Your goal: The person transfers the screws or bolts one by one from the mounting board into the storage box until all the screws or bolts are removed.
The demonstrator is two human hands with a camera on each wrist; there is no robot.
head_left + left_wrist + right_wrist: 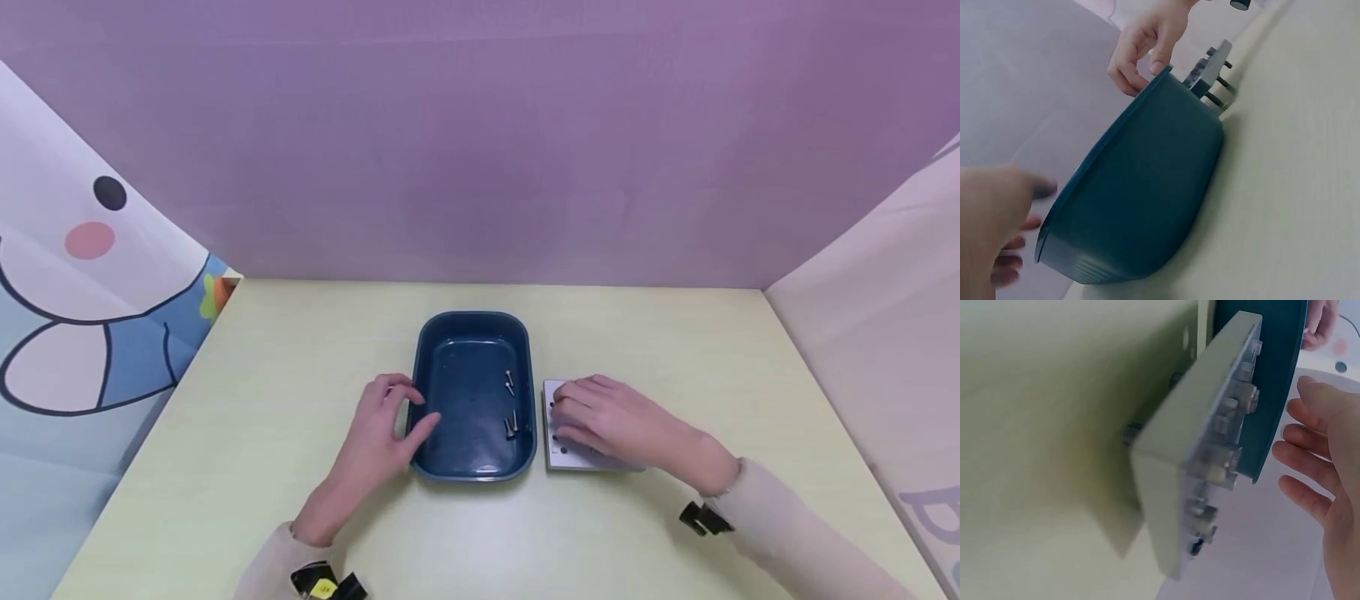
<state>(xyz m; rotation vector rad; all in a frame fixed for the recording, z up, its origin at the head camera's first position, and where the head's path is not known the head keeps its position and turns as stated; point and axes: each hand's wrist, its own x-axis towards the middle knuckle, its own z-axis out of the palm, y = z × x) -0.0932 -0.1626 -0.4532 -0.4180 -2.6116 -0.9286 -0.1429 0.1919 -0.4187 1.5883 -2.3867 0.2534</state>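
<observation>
A dark blue plastic tray (461,400) lies on the table, with several small metal screws (512,425) along its right side. My left hand (386,429) is at the tray's left rim, thumb and fingers loosely spread and nothing between them. Just right of the tray stands a pale flat block (592,462) with holes. In the right wrist view, several bolts with thick heads (1217,465) stick up from its top, and shanks (1213,99) show under it in the left wrist view. My right hand (611,421) hovers over the block, fingers loosely bent, holding nothing.
The pale table (315,333) ends at a purple back wall (480,167). A cartoon-printed sheet (82,292) hangs on the left and a pale one (877,317) on the right. Black wrist cameras (705,518) sit at both sleeves.
</observation>
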